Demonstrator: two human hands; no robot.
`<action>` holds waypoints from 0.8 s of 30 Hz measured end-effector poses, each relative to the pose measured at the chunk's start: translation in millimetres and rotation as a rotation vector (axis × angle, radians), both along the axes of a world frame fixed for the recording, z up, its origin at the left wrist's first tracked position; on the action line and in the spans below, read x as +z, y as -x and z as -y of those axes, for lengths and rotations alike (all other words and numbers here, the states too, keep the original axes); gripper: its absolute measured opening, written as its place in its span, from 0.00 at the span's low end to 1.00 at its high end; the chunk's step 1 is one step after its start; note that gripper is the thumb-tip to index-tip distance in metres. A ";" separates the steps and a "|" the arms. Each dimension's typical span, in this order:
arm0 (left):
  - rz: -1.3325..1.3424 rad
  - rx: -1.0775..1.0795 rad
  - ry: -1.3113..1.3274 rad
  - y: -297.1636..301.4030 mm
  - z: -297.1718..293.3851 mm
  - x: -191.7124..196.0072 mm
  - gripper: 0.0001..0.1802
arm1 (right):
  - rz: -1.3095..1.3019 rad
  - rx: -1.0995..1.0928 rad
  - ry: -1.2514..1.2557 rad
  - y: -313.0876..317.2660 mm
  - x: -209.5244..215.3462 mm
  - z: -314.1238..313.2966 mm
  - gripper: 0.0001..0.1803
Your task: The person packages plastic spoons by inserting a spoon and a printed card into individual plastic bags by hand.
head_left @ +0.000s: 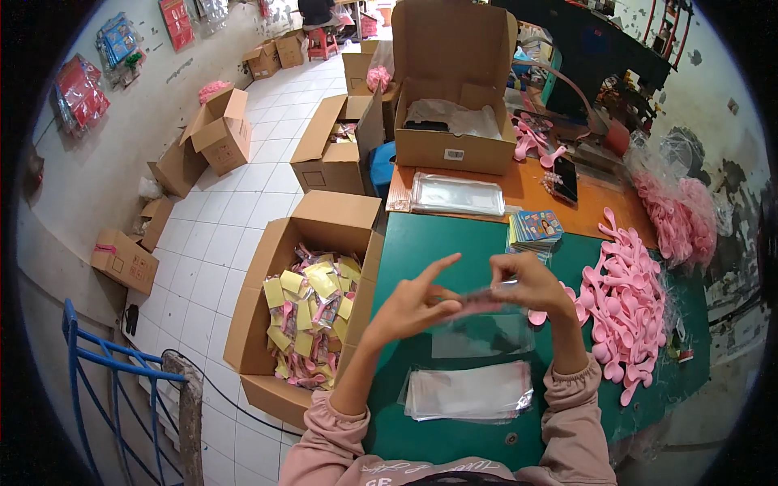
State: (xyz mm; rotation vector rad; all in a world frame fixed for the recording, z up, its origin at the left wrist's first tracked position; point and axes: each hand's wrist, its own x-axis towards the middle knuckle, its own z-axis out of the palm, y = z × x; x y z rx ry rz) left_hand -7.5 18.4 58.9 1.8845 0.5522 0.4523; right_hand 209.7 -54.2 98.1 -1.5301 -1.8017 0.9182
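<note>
My left hand [417, 301] and my right hand [531, 283] are raised over the green table [442, 235], together pinching a clear plastic bag [483, 332] with a pink item [478, 301] at its mouth. The bag hangs down between the hands. Below them lies a stack of empty clear bags [470, 391]. A heap of pink plastic spoon-shaped pieces [626, 308] lies just right of my right hand. A small stack of printed cards [535, 228] sits beyond the hands.
An open carton [267, 267] of filled yellow and pink packets stands on the floor at my left. An open box [454, 146], a clear bag pile [458, 194] and a phone [565, 178] lie on the orange tabletop. More cartons dot the tiled floor; a blue chair [105, 364] is lower left.
</note>
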 end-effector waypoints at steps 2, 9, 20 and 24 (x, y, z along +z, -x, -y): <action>0.242 0.011 0.137 13.7 -7.0 -7.4 0.41 | -0.188 -0.089 0.084 3.1 4.7 2.6 0.11; 0.391 0.130 0.466 28.6 4.0 -8.0 0.38 | -0.375 -0.105 0.280 11.3 7.4 24.8 0.10; 0.184 0.309 0.027 18.1 21.5 -35.8 0.32 | 0.018 -0.295 -0.189 20.7 7.0 44.6 0.08; 0.278 0.057 0.801 21.4 47.5 -43.0 0.32 | 0.079 -0.163 -0.206 47.4 -9.1 53.4 0.16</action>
